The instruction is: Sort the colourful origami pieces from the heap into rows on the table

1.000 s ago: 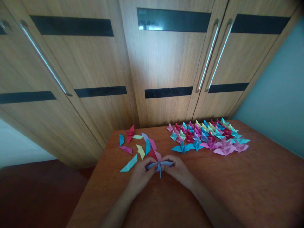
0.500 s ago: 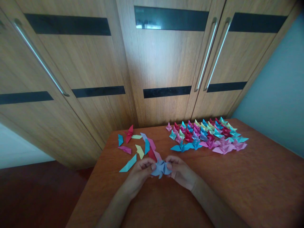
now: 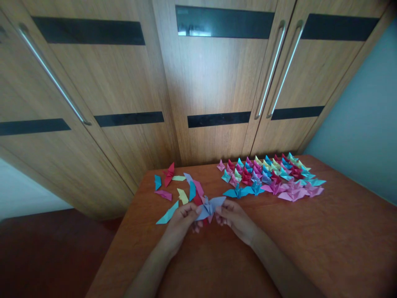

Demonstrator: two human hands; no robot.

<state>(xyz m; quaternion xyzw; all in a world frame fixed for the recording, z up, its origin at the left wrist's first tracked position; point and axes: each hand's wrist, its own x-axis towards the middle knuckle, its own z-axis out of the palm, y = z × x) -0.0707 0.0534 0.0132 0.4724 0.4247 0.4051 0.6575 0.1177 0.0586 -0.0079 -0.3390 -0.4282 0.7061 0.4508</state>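
A lavender paper crane point(image 3: 208, 207) with its wings spread is between my two hands, above the near end of a loose group of folded paper pieces. My left hand point(image 3: 182, 219) pinches its left wing between thumb and fingers. On the other side, my right hand point(image 3: 237, 219) has its thumb and fingers closed at the right wing's lower edge. Just behind the crane lie a red folded paper point(image 3: 197, 199) and a pink folded paper point(image 3: 198, 188), both partly covered.
Several rows of colourful paper cranes point(image 3: 257, 171) stand at the back right of the brown table point(image 3: 310, 231). To the left lie a light blue folded strip point(image 3: 168, 213), a yellow piece point(image 3: 182, 196) and a red crane point(image 3: 169, 174). A wooden wardrobe point(image 3: 214, 78) borders the table's far edge.
The lavender crane has tilted so that its wings now spread upward and its body faces up. My fingers have shifted outward and lower along the wings.
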